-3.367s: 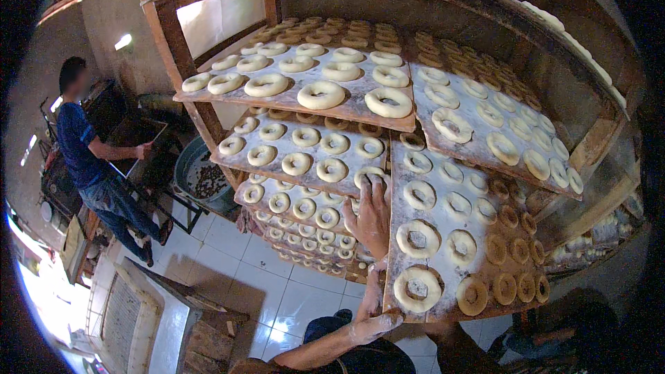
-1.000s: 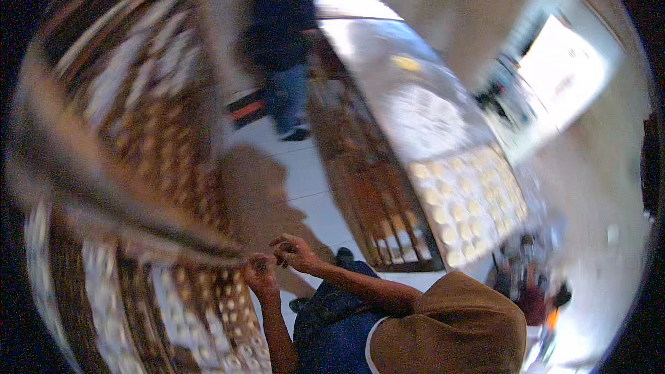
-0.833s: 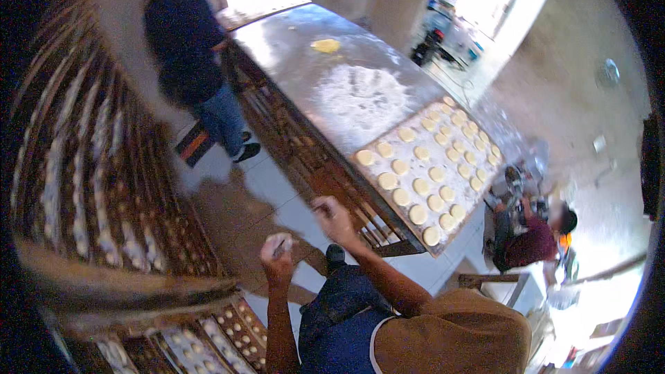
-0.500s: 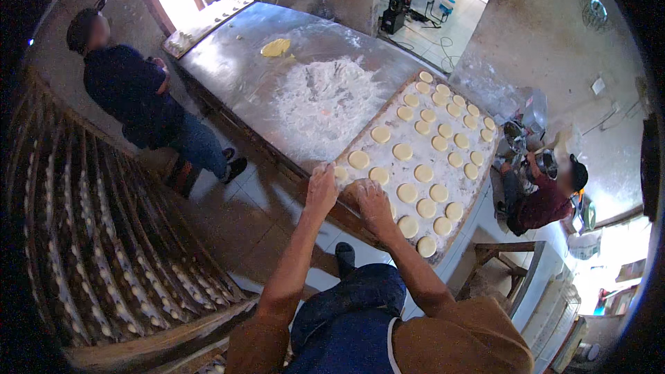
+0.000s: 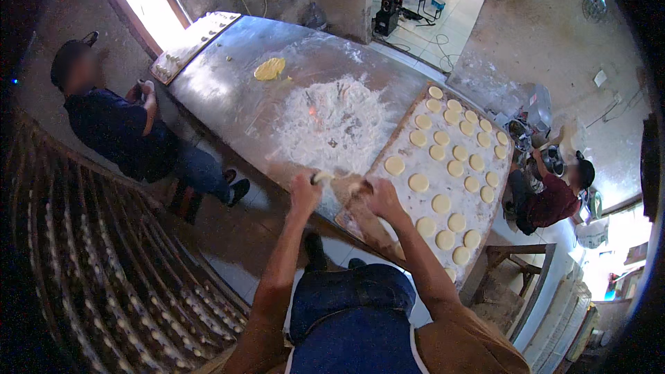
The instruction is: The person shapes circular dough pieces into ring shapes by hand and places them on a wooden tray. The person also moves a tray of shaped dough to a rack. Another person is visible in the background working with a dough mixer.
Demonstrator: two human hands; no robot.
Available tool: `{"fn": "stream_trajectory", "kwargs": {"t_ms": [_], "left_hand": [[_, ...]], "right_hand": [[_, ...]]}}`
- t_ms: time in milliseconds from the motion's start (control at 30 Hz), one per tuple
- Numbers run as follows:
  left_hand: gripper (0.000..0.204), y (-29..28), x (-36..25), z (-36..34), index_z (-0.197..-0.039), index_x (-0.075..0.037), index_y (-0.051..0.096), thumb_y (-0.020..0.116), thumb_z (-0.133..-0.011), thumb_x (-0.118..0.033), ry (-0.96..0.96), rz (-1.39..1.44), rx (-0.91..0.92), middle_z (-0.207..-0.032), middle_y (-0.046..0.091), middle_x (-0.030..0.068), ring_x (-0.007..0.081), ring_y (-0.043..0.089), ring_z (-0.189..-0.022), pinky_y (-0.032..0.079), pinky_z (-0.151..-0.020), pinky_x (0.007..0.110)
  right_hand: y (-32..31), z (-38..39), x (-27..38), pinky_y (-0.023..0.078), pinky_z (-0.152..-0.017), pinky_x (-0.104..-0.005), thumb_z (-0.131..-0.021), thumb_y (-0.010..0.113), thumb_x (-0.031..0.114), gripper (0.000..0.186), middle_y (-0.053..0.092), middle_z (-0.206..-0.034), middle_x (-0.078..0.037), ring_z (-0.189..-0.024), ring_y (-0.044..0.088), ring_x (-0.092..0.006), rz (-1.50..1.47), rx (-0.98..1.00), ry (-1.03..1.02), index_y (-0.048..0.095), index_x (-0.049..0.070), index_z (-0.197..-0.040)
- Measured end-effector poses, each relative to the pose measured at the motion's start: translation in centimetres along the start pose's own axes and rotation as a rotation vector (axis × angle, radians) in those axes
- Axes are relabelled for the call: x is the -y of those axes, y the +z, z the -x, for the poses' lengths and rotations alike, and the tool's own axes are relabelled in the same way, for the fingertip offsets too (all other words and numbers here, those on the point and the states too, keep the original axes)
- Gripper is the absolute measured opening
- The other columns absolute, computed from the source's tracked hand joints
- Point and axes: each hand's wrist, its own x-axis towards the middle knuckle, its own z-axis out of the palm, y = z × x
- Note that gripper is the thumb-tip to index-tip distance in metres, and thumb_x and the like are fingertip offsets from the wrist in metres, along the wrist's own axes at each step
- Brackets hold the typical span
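Observation:
A floury board [image 5: 409, 156] bearing rows of flat pale dough rounds [image 5: 418, 182] lies on the right of the metal table. Over its near left corner my left hand [image 5: 305, 195] is closed, with a pale piece of dough [image 5: 323, 176] at its fingertips. My right hand [image 5: 381, 199] is closed beside it, over the board's near edge. A brown, floury object [image 5: 350, 191] shows at its fingers, too smeared by motion to name. White flour [image 5: 336, 121] spreads across the table beyond my hands, and a yellow lump of dough [image 5: 269, 68] sits farther back.
One person [image 5: 114, 118] stands left of the table [image 5: 228, 90]; another [image 5: 551, 197] crouches at the right. A rack [image 5: 118, 256] with rows of small dough pieces fills the lower left. A wooden frame [image 5: 533, 253] stands right of me. Another tray [image 5: 197, 41] lies at the table's far end.
My hands have moved apart and lifted from the board's near left corner. Dough rounds that lay there no longer show. The standing person's hands have come up; the view has shifted slightly.

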Motion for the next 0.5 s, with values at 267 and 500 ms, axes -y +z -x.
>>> {"fn": "stream_trajectory", "kwargs": {"t_ms": [267, 500], "left_hand": [[0.033, -1.9, 5.7, -9.7, -0.105, -0.002, 0.058, 0.068, -0.078, -0.017, 0.273, -0.281, -0.417, -0.100, 0.058, 0.0185, 0.0383, 0.054, -0.099, 0.042, -0.087, 0.049], [0.030, -2.3, 2.7, -8.5, -0.105, 0.002, 0.062, 0.068, -0.083, -0.018, 0.086, 0.550, 0.086, -0.098, 0.064, 0.0155, 0.0252, 0.063, -0.090, 0.051, -0.078, 0.035]], "right_hand": [[9.0, -15.7, -0.4, 0.043, -0.085, -0.0460, -0.068, 0.072, 0.021, 0.026, 0.065, -0.081, -0.014, -0.077, 0.061, -0.0363, 0.350, -0.101, 0.080, 0.061, 0.004, -0.085], [7.8, -11.8, 1.8, 0.052, -0.063, -0.0319, -0.068, 0.075, 0.009, 0.030, 0.064, -0.076, -0.010, -0.070, 0.064, -0.0187, -0.457, -0.177, 0.378, 0.055, 0.002, -0.090]]}}
